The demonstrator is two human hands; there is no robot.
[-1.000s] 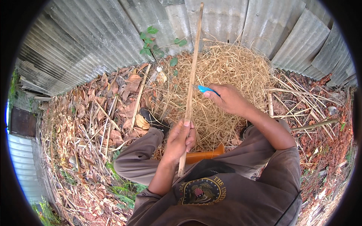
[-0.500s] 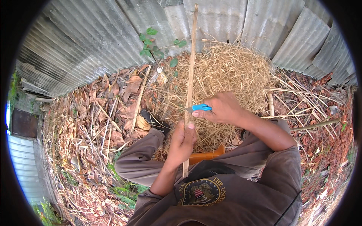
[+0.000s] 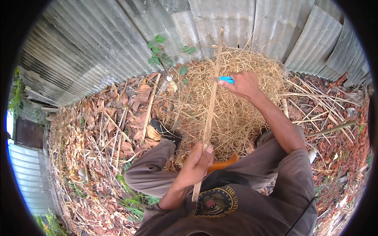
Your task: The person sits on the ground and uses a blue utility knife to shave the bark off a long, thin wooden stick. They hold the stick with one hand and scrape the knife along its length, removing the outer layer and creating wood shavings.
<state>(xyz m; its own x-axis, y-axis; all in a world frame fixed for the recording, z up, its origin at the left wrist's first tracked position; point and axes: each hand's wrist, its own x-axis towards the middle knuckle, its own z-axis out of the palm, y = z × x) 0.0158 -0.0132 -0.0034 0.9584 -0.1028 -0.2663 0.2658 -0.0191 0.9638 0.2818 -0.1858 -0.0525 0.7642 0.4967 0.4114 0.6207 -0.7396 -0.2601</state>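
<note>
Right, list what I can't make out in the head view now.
All in the head view:
- Blue knife: most of the handle is hidden by the right hand; the blade is too small to tell its edge.
- Wooden strip: the gripped stretch is covered by the left hand.
- Orange object: partly hidden by the left hand and clothing.
- Metal fence: top cut off by the picture's edge.

Toward two o'clock, the right hand (image 3: 245,83) hides part of the blue cutter (image 3: 226,80); whether its blade (image 3: 216,79) (a mere grey speck) bites the wooden strip (image 3: 212,100) is too small to tell. At six, the left hand (image 3: 197,162) covers a stretch of strip. Toward five, an orange object (image 3: 223,163) is half-hidden, its kind unclear; the shirt (image 3: 252,208) is cut off below.
</note>
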